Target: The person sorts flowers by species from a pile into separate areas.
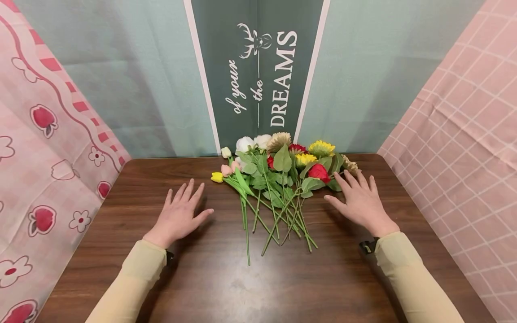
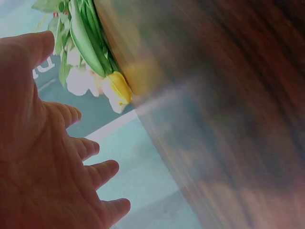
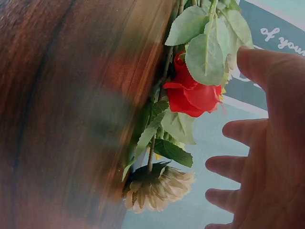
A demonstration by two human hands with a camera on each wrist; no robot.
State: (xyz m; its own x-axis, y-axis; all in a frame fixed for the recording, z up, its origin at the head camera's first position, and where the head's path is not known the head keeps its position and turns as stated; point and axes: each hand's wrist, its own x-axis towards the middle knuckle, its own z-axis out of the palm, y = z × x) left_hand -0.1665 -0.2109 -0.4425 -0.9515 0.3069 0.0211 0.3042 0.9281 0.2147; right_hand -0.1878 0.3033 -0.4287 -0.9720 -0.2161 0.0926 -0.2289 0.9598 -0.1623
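So we've got a pile of fake flowers [image 1: 282, 179] lying on a dark wood tabletop [image 1: 226, 278], heads up against the far edge at about its middle, stems fanned out toward the near edge. In the bunch we can pick out a yellow tulip [image 1: 216, 177] on the left end, white blooms [image 1: 252, 142] at the back, a red rose [image 1: 319, 172] toward the right, a yellow sunflower [image 1: 321, 147] behind it, and a beige flower [image 1: 349, 165] at the far right end.

Our left hand [image 1: 179, 215] is well to the left of the pile, fingers straight and spread, palm down over the wood, holding nothing. From the head view we can't tell if it's actually resting on the wood or just hovering. In the left wrist view the palm [image 2: 43, 162] is open with the fingers splayed, and the yellow tulip [image 2: 118, 90] sits near the fingertips but apart from them.

Our right hand [image 1: 359, 199] is just beside the right end of the pile, fingers also straight and fanned out, gripping nothing. Its fingertips are right by the leaves next to the red rose [image 3: 193, 93]; touching or not, we can't tell. The right wrist view shows the beige flower [image 3: 157, 188] head-down at the table edge, close to those open fingers [image 3: 238, 131]

Behind the tabletop there's a green banner [image 1: 258, 72] reading "of your the DREAMS", with pink patterned cloth [image 1: 44, 148] on the left and pink checked cloth [image 1: 464, 134] on the right
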